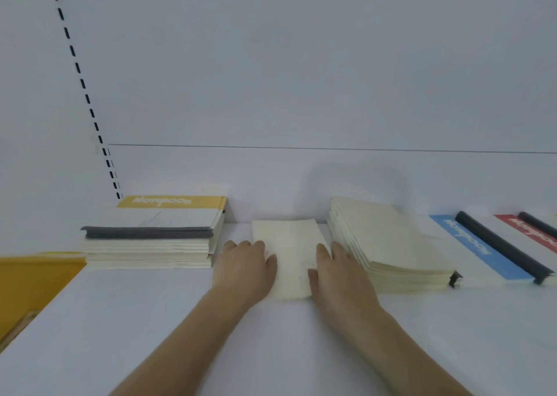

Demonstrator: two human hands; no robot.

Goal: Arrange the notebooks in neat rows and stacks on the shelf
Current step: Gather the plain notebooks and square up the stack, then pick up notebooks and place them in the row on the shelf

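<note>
Nearest the front edge of the white shelf (pixel 120 320), two bare forearms reach in. The left hand (pixel 245 267) lies flat with straight fingers along the left side of a single cream notebook (pixel 289 254), its thumb resting on the cover. The right hand (pixel 337 270) mirrors it, fingers extended against the right side; neither hand curls around anything. The cream notebook lies flat in the middle of the shelf, between two piles and apart from both.

Farther back on the left stands a squared stack (pixel 150 245) topped by a yellow-banded notebook (pixel 168 212), close to the back wall. On the right a fanned pile of cream notebooks (pixel 388 245) slumps toward the front, with a blue-banded notebook (pixel 479 248) and a red-banded one (pixel 533 230) beyond it toward the right end.

The step in hand seems to be squaring this notebook into line. Next, it likely needs sliding back level with its neighbours, and the slumped pile wants straightening.
</note>
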